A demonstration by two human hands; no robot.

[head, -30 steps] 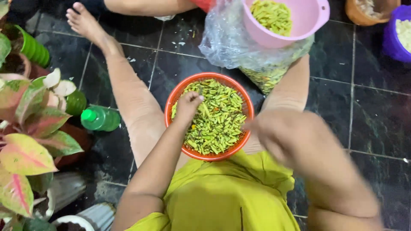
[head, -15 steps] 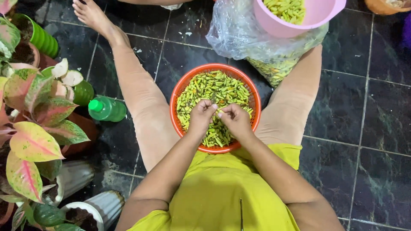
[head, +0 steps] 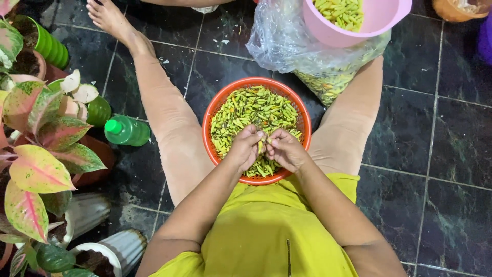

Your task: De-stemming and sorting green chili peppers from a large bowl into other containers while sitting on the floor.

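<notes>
change: both hands now meet over the near side of the orange basket (head: 212,110), right hand came in | left hand (head: 245,149) and right hand (head: 287,150) pinch together one small green chili (head: 263,145) | basket between the legs on the floor | stem-picking seems in progress

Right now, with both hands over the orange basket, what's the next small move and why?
Probably snap the stem off the chili pinched between the left hand and right hand: the fingertips meet on it, just above the orange basket of green chilies.
</notes>
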